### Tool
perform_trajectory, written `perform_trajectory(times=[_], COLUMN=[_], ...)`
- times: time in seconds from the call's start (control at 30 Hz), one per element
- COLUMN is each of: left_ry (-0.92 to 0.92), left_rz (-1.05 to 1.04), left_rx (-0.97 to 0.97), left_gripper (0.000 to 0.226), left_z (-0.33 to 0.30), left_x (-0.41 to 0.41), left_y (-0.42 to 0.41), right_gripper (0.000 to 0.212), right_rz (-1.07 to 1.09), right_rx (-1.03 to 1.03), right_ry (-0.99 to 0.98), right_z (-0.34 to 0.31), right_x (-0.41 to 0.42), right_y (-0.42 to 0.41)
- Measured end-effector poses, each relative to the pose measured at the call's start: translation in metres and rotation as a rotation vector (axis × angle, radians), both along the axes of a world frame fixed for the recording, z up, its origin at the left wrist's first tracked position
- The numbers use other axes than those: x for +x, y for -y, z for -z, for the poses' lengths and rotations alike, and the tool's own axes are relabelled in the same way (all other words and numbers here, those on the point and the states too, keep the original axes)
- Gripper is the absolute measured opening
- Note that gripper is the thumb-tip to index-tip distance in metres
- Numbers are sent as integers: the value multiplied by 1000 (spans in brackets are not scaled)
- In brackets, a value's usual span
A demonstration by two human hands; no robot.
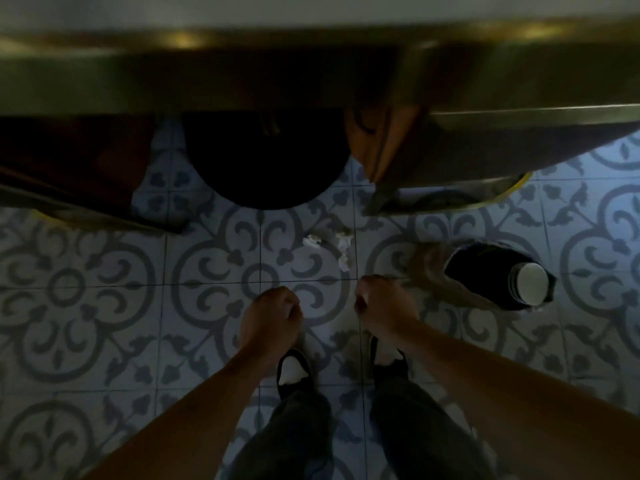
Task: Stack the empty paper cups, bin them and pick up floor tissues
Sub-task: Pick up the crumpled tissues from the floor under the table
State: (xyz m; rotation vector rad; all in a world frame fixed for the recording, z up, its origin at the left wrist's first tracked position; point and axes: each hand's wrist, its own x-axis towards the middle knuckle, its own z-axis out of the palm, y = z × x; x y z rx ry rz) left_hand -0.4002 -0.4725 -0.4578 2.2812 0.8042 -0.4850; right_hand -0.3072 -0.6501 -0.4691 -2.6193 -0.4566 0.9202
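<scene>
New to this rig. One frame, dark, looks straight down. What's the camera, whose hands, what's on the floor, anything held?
There is no robot here. A person wears a wide-angle camera on the head, so the single picture looks down past their own arms to the patterned tile floor.

The left hand and right hand hang loosely curled in front of the feet. Neither seems to hold anything, though the picture is dim and blurred.

On the floor ahead lie a few crumpled white tissues, apart from both hands. To the right stands a small bin with a dark liner, and a stack of paper cups lies inside it, white bottom showing. Across the top runs a table edge, with a round dark base beneath it.

So the cups look binned; the tissues are not yet picked up.
</scene>
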Motion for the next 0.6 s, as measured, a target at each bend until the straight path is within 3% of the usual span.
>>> perform_trajectory(times=[0.4, 0.5, 0.6], left_ry=[252, 340, 425], left_rz=[81, 129, 192], left_rx=[37, 51, 135], left_gripper=[9, 12, 15], left_z=[191, 222, 246], left_x=[84, 113, 148], left_y=[-27, -37, -47], right_gripper=[12, 8, 19], right_rz=[-235, -282, -438], right_rx=[15, 59, 60], right_ry=[274, 314, 324], right_z=[189, 228, 259], right_x=[99, 126, 158], right_y=[-30, -40, -54])
